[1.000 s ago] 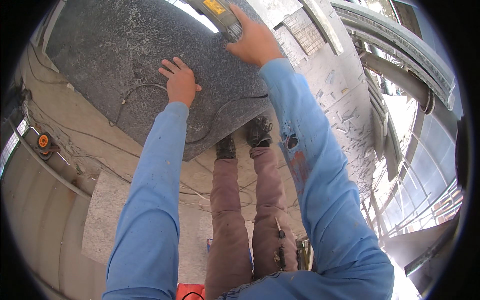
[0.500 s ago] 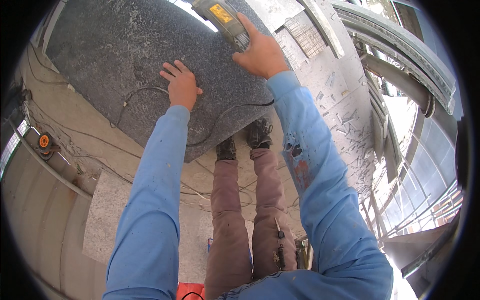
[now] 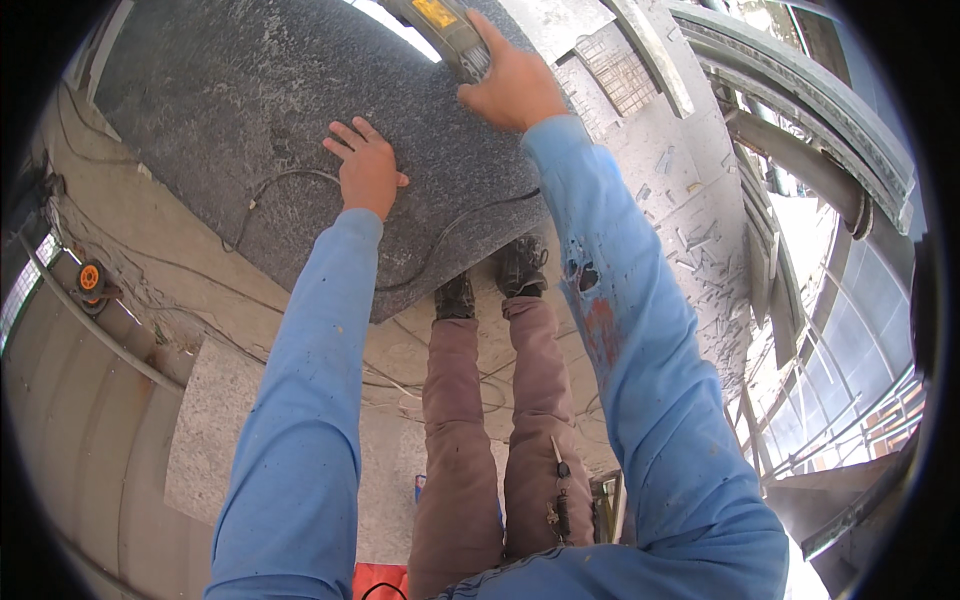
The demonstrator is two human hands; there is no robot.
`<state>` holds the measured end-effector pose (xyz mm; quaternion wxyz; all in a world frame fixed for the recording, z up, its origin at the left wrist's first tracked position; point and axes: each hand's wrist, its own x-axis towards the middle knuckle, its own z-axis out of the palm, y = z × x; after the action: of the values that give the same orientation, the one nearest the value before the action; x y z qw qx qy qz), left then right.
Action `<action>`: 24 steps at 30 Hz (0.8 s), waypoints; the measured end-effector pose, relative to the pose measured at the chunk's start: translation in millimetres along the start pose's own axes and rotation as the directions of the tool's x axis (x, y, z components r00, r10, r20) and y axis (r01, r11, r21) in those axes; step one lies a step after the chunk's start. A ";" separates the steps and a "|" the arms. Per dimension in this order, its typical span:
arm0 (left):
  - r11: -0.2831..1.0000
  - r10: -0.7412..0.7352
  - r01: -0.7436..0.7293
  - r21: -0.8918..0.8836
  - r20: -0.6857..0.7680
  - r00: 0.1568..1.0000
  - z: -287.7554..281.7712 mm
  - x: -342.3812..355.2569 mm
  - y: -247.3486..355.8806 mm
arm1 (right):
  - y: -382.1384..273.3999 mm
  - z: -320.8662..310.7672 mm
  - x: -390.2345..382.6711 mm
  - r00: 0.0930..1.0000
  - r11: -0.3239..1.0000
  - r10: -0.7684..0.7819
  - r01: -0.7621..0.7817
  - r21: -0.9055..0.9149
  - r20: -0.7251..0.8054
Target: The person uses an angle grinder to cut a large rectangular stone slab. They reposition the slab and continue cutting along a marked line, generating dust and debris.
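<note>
My right hand (image 3: 518,82) grips the rear end of a grey power tool (image 3: 447,32) with a yellow label and vent slots. The front of this tool lies beyond the upper edge of the view. Below it is a large dark grey stone slab (image 3: 230,120), speckled and dusted white. My left hand (image 3: 368,168) rests on the slab with its fingers spread, holding nothing. A black cord (image 3: 440,235) crosses the slab and passes toward my right forearm; its thinner stretch runs near my left hand.
Both feet stand at the slab's near edge. Small offcuts (image 3: 697,240) litter the pale floor on the right, beside stacked grey profiles (image 3: 800,75). An orange-hubbed wheel (image 3: 91,278) is at the far left. Cables (image 3: 200,325) trail along the ground near a pale board (image 3: 215,430).
My right hand and the power tool have shifted slightly left and farther away over the slab. My left hand stays nearly in place.
</note>
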<state>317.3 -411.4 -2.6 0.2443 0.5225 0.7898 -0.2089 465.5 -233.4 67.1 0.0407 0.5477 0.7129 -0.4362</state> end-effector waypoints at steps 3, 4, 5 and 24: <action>1.000 0.013 -0.014 -0.004 -0.012 1.000 -0.3 2.3 3.2 | 7.8 5.7 13.1 0.998 0.999 -0.047 0.048 0.015 -0.045; 1.000 0.014 -0.014 -0.001 -0.014 1.000 -0.2 2.1 2.4 | 5.3 6.7 14.8 0.998 0.999 -0.050 0.051 0.012 -0.045; 1.000 0.011 -0.011 0.011 -0.005 1.000 -0.2 2.2 2.0 | 2.8 7.1 17.0 0.998 0.999 -0.053 0.054 0.009 -0.045; 0.984 0.067 -0.072 0.165 0.035 0.997 -11.3 -2.2 2.8 | 12.7 -4.3 -27.0 0.998 0.987 -0.063 0.061 -0.147 -0.009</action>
<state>318.8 -405.3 7.4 0.2188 0.5651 0.7472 -0.2728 488.4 -250.3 77.0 0.0624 0.5238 0.7598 -0.3801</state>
